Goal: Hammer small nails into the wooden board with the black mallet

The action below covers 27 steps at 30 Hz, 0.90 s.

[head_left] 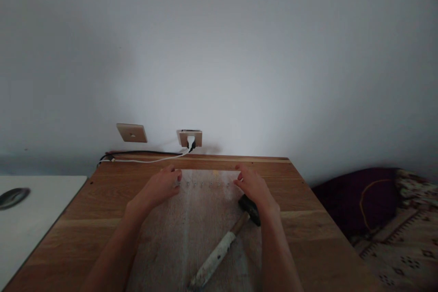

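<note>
Left hand [165, 183] and right hand [253, 185] at far corners of the board [200, 223] — grips unclear

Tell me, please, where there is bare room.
Bare brown wooden table flanks the whitish flat board, outside both forearms. Crowded: the board's far end, with small metallic pieces, left hand and right hand; its right half, under the black-headed hammer.
</note>
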Available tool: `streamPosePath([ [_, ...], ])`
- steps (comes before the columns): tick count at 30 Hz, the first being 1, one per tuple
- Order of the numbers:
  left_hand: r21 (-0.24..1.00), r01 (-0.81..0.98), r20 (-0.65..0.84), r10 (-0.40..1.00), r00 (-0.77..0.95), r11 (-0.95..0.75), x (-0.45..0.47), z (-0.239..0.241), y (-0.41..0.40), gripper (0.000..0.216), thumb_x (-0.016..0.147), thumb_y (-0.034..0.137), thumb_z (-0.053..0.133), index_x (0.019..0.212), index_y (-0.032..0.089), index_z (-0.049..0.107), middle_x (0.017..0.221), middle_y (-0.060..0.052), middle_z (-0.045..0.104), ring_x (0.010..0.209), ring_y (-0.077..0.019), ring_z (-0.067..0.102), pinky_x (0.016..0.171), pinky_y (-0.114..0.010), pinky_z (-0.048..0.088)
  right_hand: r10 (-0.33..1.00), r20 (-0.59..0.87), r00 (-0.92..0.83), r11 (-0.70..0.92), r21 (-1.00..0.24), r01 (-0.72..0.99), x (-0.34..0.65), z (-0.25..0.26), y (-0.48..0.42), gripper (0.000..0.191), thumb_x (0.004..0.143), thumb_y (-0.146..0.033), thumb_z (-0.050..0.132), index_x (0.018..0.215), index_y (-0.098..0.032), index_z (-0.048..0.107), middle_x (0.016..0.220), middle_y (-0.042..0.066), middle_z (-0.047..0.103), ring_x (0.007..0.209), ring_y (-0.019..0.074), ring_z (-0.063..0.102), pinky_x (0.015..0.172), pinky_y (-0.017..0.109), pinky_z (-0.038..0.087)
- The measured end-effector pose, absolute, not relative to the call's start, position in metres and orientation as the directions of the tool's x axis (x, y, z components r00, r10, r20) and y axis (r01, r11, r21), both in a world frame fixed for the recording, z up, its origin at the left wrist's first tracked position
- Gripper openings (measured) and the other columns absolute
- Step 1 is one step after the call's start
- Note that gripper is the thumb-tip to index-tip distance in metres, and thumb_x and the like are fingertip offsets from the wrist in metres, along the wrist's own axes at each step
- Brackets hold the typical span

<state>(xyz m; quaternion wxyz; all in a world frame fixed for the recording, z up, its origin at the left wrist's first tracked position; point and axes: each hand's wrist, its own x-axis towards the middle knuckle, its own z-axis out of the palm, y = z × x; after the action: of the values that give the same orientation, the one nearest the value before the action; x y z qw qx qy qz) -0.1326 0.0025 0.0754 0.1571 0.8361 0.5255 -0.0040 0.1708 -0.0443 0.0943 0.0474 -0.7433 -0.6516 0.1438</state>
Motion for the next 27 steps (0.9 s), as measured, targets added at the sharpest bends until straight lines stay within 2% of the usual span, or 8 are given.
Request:
streamPosePath([
  [13,0.241,0.878,-0.15,0.877,0.455,-0.414,-0.128,0.077,0.0,0.01,0.083,0.013,0.058,0.09,0.02,0.063,0.109,-0.008,0.063,0.093,-0.0225,0.064,0.084,-0.033,0.049,0.979,-0.175,0.104,-0.146,-0.25,0.957,0.174,0.085,-0.041,0.042,0.09,-0.01,0.059,0.131,-0.02,0.058,0.107,0.007,0.077,0.103,0.024,0.07,0.073,0.028,0.041],
  [27,0.269,0.881,-0.137,0.89,0.435,-0.389,-0.125,0.083,-0.001,0.009,0.086,0.014,0.058,0.089,0.02,0.064,0.11,-0.007,0.065,0.093,-0.0223,0.065,0.082,-0.033,0.047,0.982,-0.162,0.095,-0.135,-0.256,0.957,0.175,0.081,-0.039,0.041,0.089,-0.007,0.054,0.128,-0.02,0.061,0.105,0.007,0.077,0.101,0.0218,0.069,0.073,0.027,0.04],
])
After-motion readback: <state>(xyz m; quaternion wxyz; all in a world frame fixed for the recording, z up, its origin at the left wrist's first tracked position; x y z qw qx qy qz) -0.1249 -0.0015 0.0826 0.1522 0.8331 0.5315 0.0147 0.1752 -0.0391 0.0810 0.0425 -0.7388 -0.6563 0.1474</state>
